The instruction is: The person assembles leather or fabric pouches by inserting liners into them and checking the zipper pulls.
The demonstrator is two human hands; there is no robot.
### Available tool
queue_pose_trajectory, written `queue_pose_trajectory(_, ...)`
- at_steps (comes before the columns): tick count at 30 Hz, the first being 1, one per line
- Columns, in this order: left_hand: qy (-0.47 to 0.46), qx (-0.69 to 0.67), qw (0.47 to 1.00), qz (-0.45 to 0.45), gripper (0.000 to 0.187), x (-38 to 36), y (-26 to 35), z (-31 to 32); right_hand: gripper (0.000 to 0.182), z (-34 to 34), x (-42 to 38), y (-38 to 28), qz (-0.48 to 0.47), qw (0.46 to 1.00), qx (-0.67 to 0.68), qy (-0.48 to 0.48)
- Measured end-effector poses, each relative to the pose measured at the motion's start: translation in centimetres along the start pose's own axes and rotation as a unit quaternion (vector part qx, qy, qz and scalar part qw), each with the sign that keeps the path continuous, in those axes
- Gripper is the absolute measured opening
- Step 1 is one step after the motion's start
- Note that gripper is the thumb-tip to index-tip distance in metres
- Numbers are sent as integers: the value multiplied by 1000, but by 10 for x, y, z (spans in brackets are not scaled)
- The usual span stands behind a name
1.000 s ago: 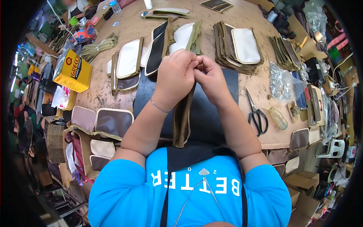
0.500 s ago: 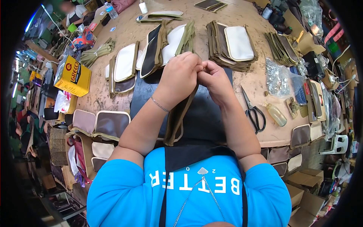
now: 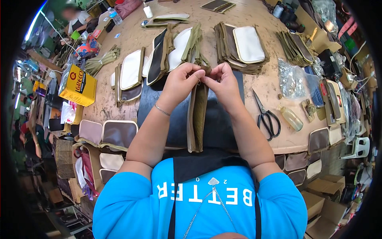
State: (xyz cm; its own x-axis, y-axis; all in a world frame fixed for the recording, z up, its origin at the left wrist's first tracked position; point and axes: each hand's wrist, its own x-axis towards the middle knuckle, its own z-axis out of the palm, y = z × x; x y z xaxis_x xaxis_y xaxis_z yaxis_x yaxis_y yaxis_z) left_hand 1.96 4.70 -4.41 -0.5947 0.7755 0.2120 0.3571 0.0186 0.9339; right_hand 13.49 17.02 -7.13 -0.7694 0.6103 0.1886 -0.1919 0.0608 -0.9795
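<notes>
Both hands meet above a black mat (image 3: 223,127) in front of my chest. My left hand (image 3: 181,81) and my right hand (image 3: 223,84) pinch the upper end of a brown-and-olive fabric piece (image 3: 197,115). This narrow piece hangs toward me, its long edges apart with a fold between them. Just beyond the fingers stand white and dark panels (image 3: 181,46) with olive edging. To their right is a stack of edged pouch panels (image 3: 249,44), a white one on top.
Black-handled scissors (image 3: 268,119) and a translucent bottle (image 3: 291,118) lie at the right, near a clear plastic bag (image 3: 292,81). A yellow box (image 3: 78,85) stands at the left. Across the table a person (image 3: 75,20) is present.
My hands have drawn slightly toward me and turned, so the thumbs and the pinched end show more. The hanging fabric has swung right and now hangs straighter.
</notes>
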Motion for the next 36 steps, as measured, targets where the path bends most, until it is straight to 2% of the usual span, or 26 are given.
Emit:
queue_pose_trajectory(4,39,-33,998,-30,12,-1,1,3,40,5,-12,-12,-79,985,-153,-24)
queue_pose_trajectory(5,47,-29,998,-27,12,-2,1,6,41,7,-17,-22,-145,962,-231,-31)
queue_pose_trajectory(8,76,-12,997,-16,15,-5,0,17,37,11,-23,-34,-224,899,-375,-4)
queue_pose_trajectory(9,91,-1,996,-9,17,-5,2,18,27,10,-23,-29,-262,877,-403,7)
queue_pose_trajectory(12,144,-6,990,5,20,-5,2,17,19,9,-24,-23,-378,823,-424,3)
queue_pose_trajectory(15,196,-67,978,7,22,-6,-7,14,14,17,-28,-32,-381,814,-439,-19)
queue_pose_trajectory(18,338,34,931,136,22,6,-25,3,12,27,-39,-40,-425,796,-426,-62)
queue_pose_trajectory(19,342,-104,932,60,20,11,-21,-14,11,32,-53,-43,-419,789,-435,-112)
queue_pose_trajectory(20,309,-196,931,1,17,17,-38,-46,11,40,-62,-39,-422,797,-406,-144)
queue_pose_trajectory(22,240,-227,944,-16,18,14,-22,-77,10,43,-62,-48,-359,836,-373,-185)
queue_pose_trajectory(24,216,-135,967,-15,24,12,-8,-100,10,42,-42,-65,-376,869,-283,-150)
queue_pose_trajectory(26,187,25,982,-15,40,17,-37,-146,16,39,-16,-82,-440,857,-250,-95)
queue_pose_trajectory(27,144,218,965,-15,46,15,-66,-174,17,41,-4,-89,-438,868,-224,-60)
queue_pose_trajectory(28,96,403,910,-14,54,12,-91,-195,15,44,11,-92,-439,874,-208,-10)
queue_pose_trajectory(29,59,474,874,-87,61,3,-103,-201,15,45,31,-92,-441,880,-176,3)
queue_pose_trajectory(32,5,553,824,-124,53,-18,-118,-203,16,54,78,-72,-351,925,-128,65)
queue_pose_trajectory(35,138,478,849,-180,41,-17,-111,-210,18,42,112,-17,-308,915,-260,10)
queue_pose_trajectory(36,202,431,869,-136,38,-18,-106,-209,16,33,117,4,-269,902,-335,-41)
